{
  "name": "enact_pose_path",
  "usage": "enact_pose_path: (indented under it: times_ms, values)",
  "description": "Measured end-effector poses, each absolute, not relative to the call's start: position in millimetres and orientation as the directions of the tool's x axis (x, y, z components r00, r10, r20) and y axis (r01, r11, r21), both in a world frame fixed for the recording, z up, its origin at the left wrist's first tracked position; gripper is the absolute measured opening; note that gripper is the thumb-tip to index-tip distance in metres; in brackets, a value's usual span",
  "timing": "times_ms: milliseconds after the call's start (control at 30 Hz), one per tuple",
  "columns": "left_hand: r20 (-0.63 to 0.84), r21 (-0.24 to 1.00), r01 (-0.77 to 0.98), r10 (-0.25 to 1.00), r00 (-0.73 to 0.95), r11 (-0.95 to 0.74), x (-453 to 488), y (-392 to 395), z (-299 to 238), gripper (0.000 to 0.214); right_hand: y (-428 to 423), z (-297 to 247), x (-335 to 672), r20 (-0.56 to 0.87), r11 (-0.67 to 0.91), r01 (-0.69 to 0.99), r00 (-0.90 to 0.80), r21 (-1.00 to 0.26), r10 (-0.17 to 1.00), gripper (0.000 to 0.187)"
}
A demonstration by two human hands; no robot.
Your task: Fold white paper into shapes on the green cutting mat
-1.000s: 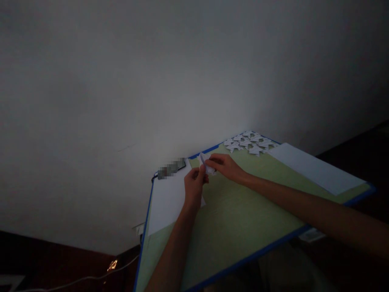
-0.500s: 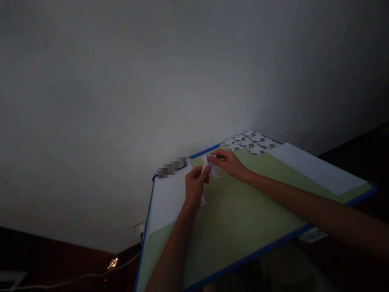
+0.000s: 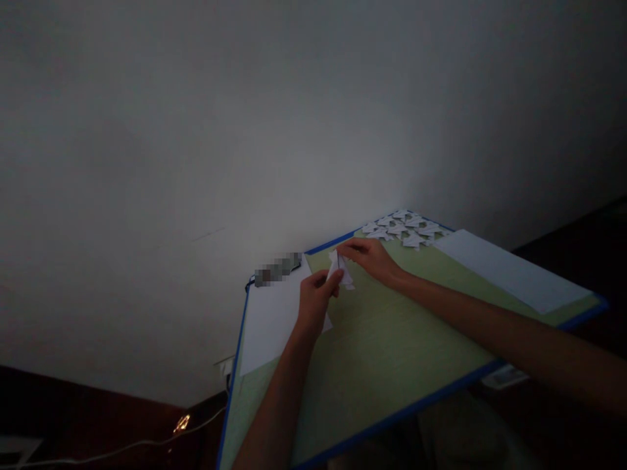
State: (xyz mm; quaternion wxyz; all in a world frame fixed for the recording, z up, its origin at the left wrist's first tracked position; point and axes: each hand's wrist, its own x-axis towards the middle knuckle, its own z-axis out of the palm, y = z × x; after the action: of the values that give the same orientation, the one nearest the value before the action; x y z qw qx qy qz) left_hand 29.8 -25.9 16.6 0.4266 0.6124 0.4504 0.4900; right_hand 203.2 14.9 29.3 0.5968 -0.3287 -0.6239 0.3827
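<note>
Above the green tabletop (image 3: pixel 392 365), a small piece of folded white paper (image 3: pixel 337 266) is held between both hands. My left hand (image 3: pixel 315 301) pinches its lower left side, thumb on top. My right hand (image 3: pixel 368 256) has thumb and forefinger closed at the paper's upper tip. The fine folds are hard to make out in the dim light. A white sheet (image 3: pixel 274 320) lies flat on the table's left side, partly behind my left hand.
Several folded white paper pieces (image 3: pixel 396 230) are grouped in the far right corner. Another white sheet (image 3: pixel 509 271) lies along the right edge. A blurred-out object (image 3: pixel 277 269) sits at the far left edge. The wall (image 3: pixel 313 130) rises behind the table; a white cable (image 3: pixel 142 444) runs lower left.
My right fingers have shifted slightly left to the paper's upper tip. More of the folded paper's face shows between my hands. My left hand has barely moved.
</note>
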Motion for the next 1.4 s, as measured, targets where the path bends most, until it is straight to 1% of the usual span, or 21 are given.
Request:
enact_pose_path:
  times_ms: [233, 400, 633, 933, 1100, 1400]
  values:
    - [0.217, 0.951, 0.192, 0.966, 0.14, -0.242, 28.8, -29.4, 22.6, 0.041, 17.6, 30.4, 204.9, 0.493, 0.491, -0.046, -0.077, -0.87, 0.867, 0.016]
    - [0.206, 0.966, 0.12, 0.963, 0.175, -0.228, 27.2, -29.5, 24.3, 0.038, 19.1, 30.9, 205.7, 0.505, 0.503, -0.037, -0.083, -0.863, 0.859, 0.017]
    - [0.152, 0.986, 0.031, 0.96, 0.237, -0.164, 28.9, -28.6, 24.1, 0.039, 21.0, 29.1, 205.7, 0.527, 0.529, 0.003, -0.085, -0.849, 0.846, 0.018]
    - [0.169, 0.977, 0.071, 0.931, 0.322, -0.202, 26.5, -31.7, 28.5, 0.042, 20.8, 29.8, 207.2, 0.526, 0.529, 0.004, -0.094, -0.849, 0.845, 0.018]
    - [0.155, 0.982, 0.05, 0.928, 0.34, -0.182, 26.9, -32.0, 26.8, 0.043, 20.4, 29.5, 208.1, 0.525, 0.53, 0.025, -0.103, -0.848, 0.845, 0.019]
    - [0.148, 0.985, 0.036, 0.933, 0.327, -0.169, 28.1, -32.9, 27.2, 0.049, 20.7, 29.6, 207.5, 0.521, 0.524, 0.002, -0.113, -0.851, 0.846, 0.021]
